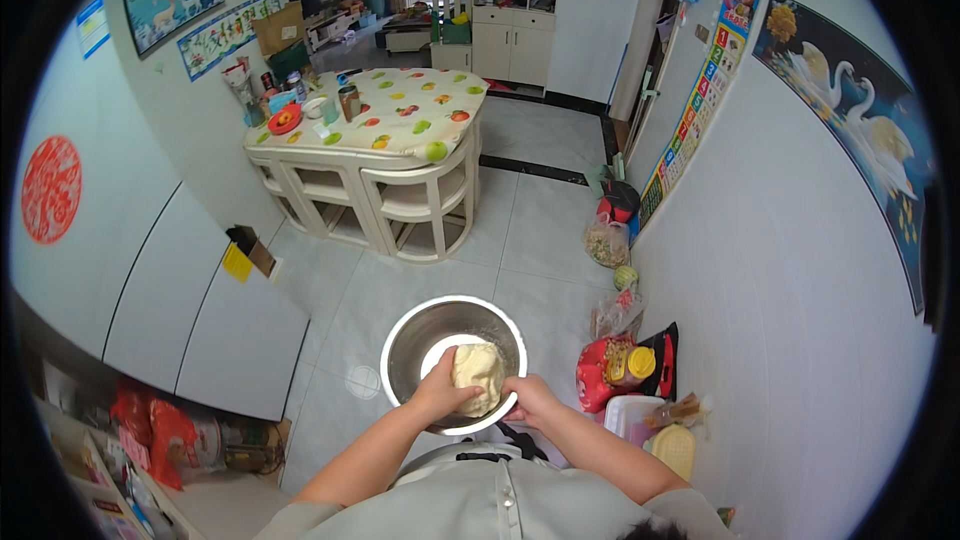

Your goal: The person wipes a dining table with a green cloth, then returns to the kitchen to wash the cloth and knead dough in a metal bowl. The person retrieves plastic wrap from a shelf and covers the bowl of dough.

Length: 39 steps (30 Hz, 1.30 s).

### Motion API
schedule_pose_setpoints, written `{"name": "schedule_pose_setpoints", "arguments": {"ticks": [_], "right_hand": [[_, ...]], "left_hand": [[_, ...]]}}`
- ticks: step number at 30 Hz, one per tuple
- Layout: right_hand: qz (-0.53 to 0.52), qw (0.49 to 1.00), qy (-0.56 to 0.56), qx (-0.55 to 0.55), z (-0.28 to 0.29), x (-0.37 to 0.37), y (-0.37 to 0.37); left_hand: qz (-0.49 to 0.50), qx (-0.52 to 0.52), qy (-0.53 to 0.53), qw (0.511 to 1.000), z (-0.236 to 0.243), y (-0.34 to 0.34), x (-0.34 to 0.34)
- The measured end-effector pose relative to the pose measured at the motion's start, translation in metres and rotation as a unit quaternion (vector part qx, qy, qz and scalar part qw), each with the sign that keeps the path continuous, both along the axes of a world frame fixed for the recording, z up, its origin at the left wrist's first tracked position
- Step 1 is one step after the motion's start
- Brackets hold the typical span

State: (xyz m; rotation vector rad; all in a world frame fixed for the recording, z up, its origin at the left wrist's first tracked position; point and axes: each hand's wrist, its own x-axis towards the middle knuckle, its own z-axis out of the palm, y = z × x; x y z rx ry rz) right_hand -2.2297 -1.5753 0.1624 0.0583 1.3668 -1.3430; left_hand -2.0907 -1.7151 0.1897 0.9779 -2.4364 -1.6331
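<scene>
A pale yellow lump of dough (pixel 481 377) is in a wide stainless steel bowl (pixel 404 342), close in front of my body. My left hand (pixel 441 391) reaches over the bowl's near left side, its thumb across the front of the dough and its fingers along the left side. At the right rim, my right hand (pixel 533 402) grips the bowl's edge, fingers partly hidden beneath it. What supports the bowl from below cannot be seen.
A table with a fruit-print cover (pixel 410 120) and tucked-in chairs stands ahead. To the left is a large white refrigerator (pixel 160 290). Along the right wall sit a red bag (pixel 597 377), a yellow-lidded jar (pixel 632 368), a white container (pixel 628 418) and several plastic bags.
</scene>
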Motion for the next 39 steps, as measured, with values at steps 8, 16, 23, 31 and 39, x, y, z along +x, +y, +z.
{"name": "schedule_pose_setpoints", "arguments": {"ticks": [8, 16, 23, 31, 39], "right_hand": [[-0.062, 0.998, -0.003, -0.003, 0.003, -0.168, -0.127], [0.059, 0.997, 0.039, 0.006, 0.0, -0.346, -0.293], [0.131, 0.99, 0.055, 0.0, -0.006, -0.435, -0.452], [0.167, 0.983, 0.077, 0.008, -0.029, -0.519, -0.641], [0.265, 0.957, 0.102, 0.055, -0.057, -0.616, -0.797]], "left_hand": [[-0.046, -0.045, 0.037, 0.997, -0.002, -0.138, -0.188], [0.047, 0.019, -0.007, 0.999, -0.002, -0.273, -0.33], [0.186, 0.099, 0.145, 0.967, -0.033, -0.391, -0.398], [0.261, -0.003, 0.123, 0.958, -0.089, -0.566, -0.474], [0.37, 0.256, 0.056, 0.891, -0.065, -0.698, -0.53]]}}
